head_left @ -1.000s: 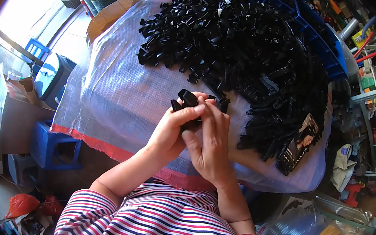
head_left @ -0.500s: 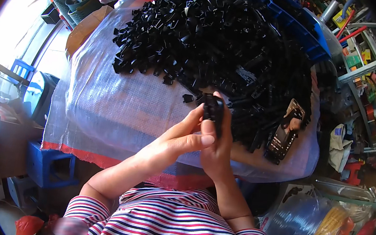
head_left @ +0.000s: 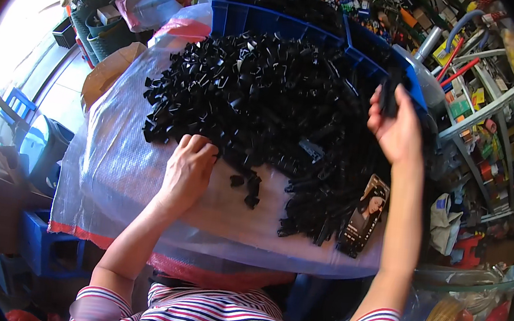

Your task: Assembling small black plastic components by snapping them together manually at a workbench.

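Observation:
A large heap of small black plastic parts [head_left: 245, 96] is spread over a white woven sheet [head_left: 120, 152]. At the heap's near left edge is my left hand [head_left: 188, 169], its fingers curled down and closed among the parts; whatever is under the fingertips is hidden. My right hand [head_left: 399, 135] is raised at the far right, closed round a black plastic piece [head_left: 390, 99], beside a blue bin [head_left: 414, 92]. A few loose black parts [head_left: 252, 191] lie on the sheet between my hands. Longer black pieces [head_left: 308, 210] are gathered nearer my right forearm.
A phone-like card [head_left: 363, 219] with a portrait on it rests at the heap's right side. Another blue bin [head_left: 271, 23] holding black parts stands behind the heap. Crowded metal shelves [head_left: 480, 121] rise at the right. A blue stool [head_left: 51, 245] stands at the lower left.
My hands, together over a black piece before, have parted. The left moved to the heap's left edge; the right carried a black piece far and right. The view has shifted, showing more bins.

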Tool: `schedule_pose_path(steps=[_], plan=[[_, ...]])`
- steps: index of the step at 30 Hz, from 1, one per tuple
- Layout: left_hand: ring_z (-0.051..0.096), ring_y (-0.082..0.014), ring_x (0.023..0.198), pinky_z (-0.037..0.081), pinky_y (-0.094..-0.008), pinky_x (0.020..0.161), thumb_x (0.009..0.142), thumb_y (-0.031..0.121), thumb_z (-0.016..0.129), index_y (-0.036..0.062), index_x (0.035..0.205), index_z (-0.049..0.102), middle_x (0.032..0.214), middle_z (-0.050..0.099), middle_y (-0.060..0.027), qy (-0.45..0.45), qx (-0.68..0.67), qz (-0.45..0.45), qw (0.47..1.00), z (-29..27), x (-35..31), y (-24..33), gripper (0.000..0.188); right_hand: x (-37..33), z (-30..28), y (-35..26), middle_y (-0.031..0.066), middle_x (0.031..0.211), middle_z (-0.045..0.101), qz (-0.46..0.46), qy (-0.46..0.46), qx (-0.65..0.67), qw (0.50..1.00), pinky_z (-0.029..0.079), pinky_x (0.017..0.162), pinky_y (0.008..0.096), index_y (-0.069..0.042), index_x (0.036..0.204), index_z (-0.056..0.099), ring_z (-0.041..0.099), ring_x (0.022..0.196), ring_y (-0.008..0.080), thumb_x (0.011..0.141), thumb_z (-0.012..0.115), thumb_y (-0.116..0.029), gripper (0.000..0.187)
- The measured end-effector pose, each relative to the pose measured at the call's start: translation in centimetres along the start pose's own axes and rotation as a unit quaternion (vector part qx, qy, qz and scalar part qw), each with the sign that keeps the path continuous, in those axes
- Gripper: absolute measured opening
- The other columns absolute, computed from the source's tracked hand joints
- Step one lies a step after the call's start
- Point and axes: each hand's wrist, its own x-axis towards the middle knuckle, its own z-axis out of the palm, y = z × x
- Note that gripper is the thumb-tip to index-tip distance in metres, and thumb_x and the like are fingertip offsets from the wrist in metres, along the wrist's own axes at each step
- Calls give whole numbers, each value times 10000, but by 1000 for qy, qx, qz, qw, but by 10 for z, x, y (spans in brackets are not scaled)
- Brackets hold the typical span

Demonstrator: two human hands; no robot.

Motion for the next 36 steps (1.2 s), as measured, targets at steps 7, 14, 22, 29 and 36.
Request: schedule_pose_path(steps=[7,14,22,29,36], plan=[[500,-295,840,432,-372,719,724,-9,567,56,892,584,873,493,-115,5,-39,6,999,8,7,7,181,169,-74,-118,170,1217,452,-149,218,-409,874,460,867,341,39,1277,366,523,1006,281,748,702,-368,747],[514,-285,830,437,-367,715,695,-43,569,81,949,608,865,510,-104,3,-8,-19,1000,-11,-13,-2,285,7,72,7,-4,883,607,-290,-160,-526,783,430,745,208,-22,1001,602,539,791,70,841,589,-161,213],[570,-112,718,451,-238,629,785,-79,497,48,930,638,788,532,-30,-4,-308,-162,937,-15,-15,-1,239,-66,78,131,103,808,504,-330,-115,-802,484,459,691,338,-30,775,525,542,794,254,714,589,-38,89],[599,-105,685,487,-221,621,867,123,552,0,950,586,762,600,-51,-5,-509,-259,821,-27,-23,11,152,-101,93,105,101,814,532,-300,-104,-593,739,468,571,308,4,835,526,572,658,242,722,613,24,144],[490,-83,478,373,-205,427,896,233,511,63,882,509,633,541,-36,-95,-592,-303,741,-19,-24,29,171,-157,101,143,114,1046,497,-201,-96,-180,958,488,779,277,5,904,528,537,868,142,781,691,-173,272]])
